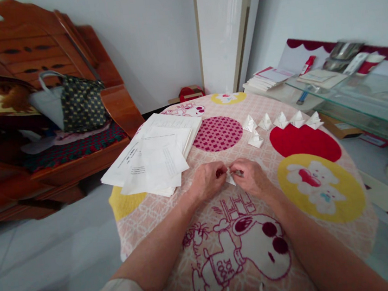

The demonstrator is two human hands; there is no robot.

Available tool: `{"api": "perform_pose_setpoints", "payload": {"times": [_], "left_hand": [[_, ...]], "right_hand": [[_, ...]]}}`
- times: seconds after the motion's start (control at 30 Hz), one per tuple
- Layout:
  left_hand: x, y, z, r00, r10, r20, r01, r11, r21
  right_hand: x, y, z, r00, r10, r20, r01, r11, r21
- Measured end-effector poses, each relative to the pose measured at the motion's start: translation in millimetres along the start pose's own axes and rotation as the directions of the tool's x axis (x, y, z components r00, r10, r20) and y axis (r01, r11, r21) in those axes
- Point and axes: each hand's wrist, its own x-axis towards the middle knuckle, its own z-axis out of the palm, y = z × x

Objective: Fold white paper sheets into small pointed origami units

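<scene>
My left hand [209,179] and my right hand [252,176] meet over the middle of the round table. Between their fingertips they pinch a small folded paper piece [230,179], mostly covered by the fingers. Beyond my right hand stand several finished-looking white folded paper shapes [265,122] with pointed tops, most of them in a row. One more folded paper shape [255,139] sits in front of that row's left end. To the left of my hands lies a stack of printed paper sheets [153,157], its top sheets fanned askew.
A patterned cloth [256,203] with cartoon figures covers the table. On the left is a wooden bench [46,50] holding a dotted bag [83,102]. Close on the right stands a glass-topped table [360,98] bearing metal bowls [340,56]. A white upright appliance [219,35] stands behind.
</scene>
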Motion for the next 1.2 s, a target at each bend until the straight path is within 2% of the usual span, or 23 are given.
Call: {"api": "perform_pose_setpoints", "payload": {"times": [0.23,0.57,0.73,1.03,1.2], "left_hand": [[-1,-4,-5.8,0.998,-0.061,-0.027,0.059,0.996,-0.060],[0,-13,-12.7,0.995,-0.074,0.069,0.083,0.987,-0.138],[1,-10,-17.5,0.991,-0.081,0.110,0.100,0.978,-0.181],[4,4,-8.0,0.986,-0.165,-0.016,0.165,0.986,-0.041],[3,6,-3.8,0.986,-0.167,-0.021,0.167,0.986,0.022]], "right_hand": [[1,-1,-2,1.000,-0.012,-0.002,0.012,1.000,0.013],[1,-7,4,0.999,0.024,0.046,-0.023,1.000,-0.020],[1,-10,4,0.998,0.042,0.047,-0.039,0.998,-0.057],[1,-9,7,0.998,0.037,0.047,-0.031,0.993,-0.118],[1,-9,7,0.998,0.048,0.046,-0.043,0.995,-0.095]]}}
